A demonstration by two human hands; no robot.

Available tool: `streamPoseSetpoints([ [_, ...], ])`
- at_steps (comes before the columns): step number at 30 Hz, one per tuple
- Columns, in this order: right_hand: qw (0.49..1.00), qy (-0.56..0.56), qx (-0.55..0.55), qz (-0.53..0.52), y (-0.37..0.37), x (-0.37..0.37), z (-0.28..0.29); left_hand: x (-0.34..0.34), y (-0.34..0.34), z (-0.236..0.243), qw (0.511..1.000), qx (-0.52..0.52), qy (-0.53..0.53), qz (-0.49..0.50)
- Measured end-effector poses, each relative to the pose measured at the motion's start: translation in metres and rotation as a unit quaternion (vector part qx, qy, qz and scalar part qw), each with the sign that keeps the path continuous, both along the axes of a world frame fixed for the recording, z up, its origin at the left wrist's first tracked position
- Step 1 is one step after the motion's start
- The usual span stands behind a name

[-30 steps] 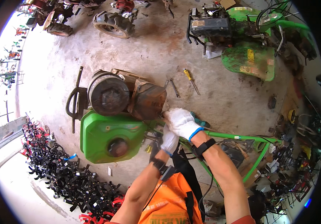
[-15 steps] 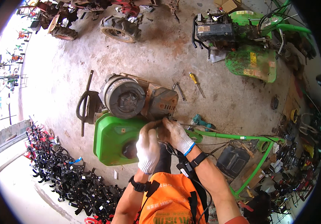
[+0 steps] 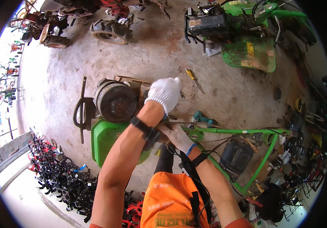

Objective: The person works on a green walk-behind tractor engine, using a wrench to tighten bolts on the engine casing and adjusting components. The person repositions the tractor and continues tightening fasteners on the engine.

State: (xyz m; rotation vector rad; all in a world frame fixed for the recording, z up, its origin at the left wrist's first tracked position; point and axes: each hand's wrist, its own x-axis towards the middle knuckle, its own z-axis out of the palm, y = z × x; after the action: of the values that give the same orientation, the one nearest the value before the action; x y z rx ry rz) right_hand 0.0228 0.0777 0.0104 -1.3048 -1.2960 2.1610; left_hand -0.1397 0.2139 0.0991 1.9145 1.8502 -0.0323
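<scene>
My left hand [image 3: 162, 95], in a white knit glove, is raised over the engine's right side, fingers curled and whatever they hold hidden. The engine [image 3: 116, 102] has a round dark cover and lies above a green moulded part [image 3: 102, 144]. My right hand [image 3: 174, 135], also gloved, is lower, beside the green tubular frame [image 3: 226, 130] and some cables, with curled fingers on something I cannot make out. A yellow-handled screwdriver [image 3: 190, 76] lies above my left hand; a wrench is mostly hidden behind it. A teal power tool [image 3: 202, 120] lies right of my hands.
A green machine [image 3: 247, 57] stands at upper right, a loose tractor wheel [image 3: 110, 32] and other machinery at the top. Black tiller blades [image 3: 66, 182] are heaped at lower left. Assorted parts [image 3: 292, 167] crowd the right side around a black battery-like box [image 3: 235, 157].
My left hand has moved up from beside my right hand to over the engine's right side, its forearm now covering much of the green part. My right hand stays low near the frame.
</scene>
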Motion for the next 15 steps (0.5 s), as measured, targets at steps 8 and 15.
streamPoseSetpoints([
  [8,0.98,-0.092,-0.173,-0.027,-0.018,0.08,-0.013,0.094,-0.039,-0.076,0.994,-0.106,-0.002,0.001],
  [15,0.972,-0.188,-0.131,0.045,-0.014,0.127,-0.027,0.116,-0.103,-0.085,0.986,-0.059,0.091,-0.125],
])
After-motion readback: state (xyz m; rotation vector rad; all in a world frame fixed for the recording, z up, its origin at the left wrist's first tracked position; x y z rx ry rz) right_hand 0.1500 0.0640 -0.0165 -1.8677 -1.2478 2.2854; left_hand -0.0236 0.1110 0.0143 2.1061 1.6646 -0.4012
